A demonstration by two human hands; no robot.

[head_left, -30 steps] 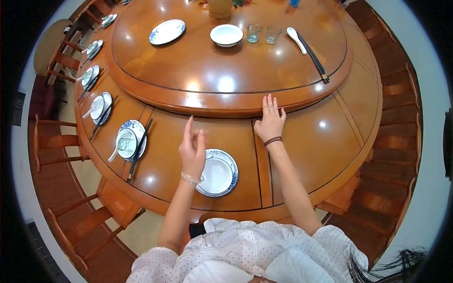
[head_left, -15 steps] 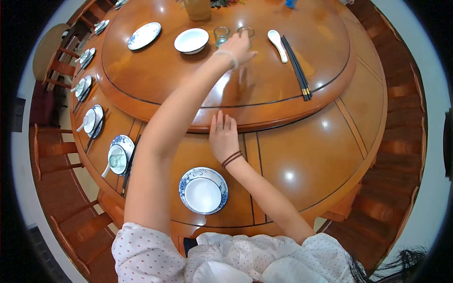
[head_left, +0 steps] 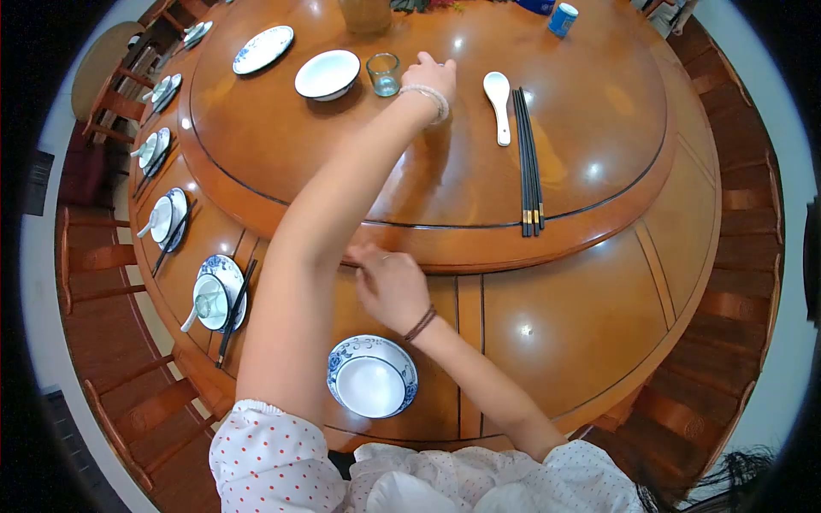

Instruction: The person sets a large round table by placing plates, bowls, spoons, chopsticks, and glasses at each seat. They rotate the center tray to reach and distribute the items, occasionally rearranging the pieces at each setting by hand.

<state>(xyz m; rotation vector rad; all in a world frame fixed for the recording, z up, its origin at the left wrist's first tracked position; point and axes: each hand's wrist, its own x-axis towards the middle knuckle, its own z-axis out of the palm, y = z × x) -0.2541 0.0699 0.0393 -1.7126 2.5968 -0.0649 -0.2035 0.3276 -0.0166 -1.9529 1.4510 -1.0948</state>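
Note:
My left hand (head_left: 432, 79) reaches over the wooden turntable (head_left: 342, 175), its fingers curled round a glass that the hand almost wholly hides. Just left of it a clear glass (head_left: 385, 75) stands upright, beside a white bowl (head_left: 327, 74). To the right lie a white spoon (head_left: 498, 107) and several black chopsticks (head_left: 529, 162). My right hand (head_left: 393, 289) is at the turntable's near rim, slightly blurred, holding nothing, with fingers apart and pointing left. Below it, a white bowl (head_left: 370, 386) rests on a blue-patterned plate (head_left: 372, 344).
An oval patterned plate (head_left: 263, 50) lies on the turntable's far left; a blue can (head_left: 562, 20) stands at the far right. Along the table's left edge are several place settings, the nearest with a glass (head_left: 211, 303) in its bowl and chopsticks (head_left: 235, 316). Wooden chairs (head_left: 158, 432) surround the table.
The turntable has turned slightly, its near side leftward, carrying the spoon and chopsticks. My right hand has slid left along its rim. My left hand has closed round the second glass. The view has tilted up.

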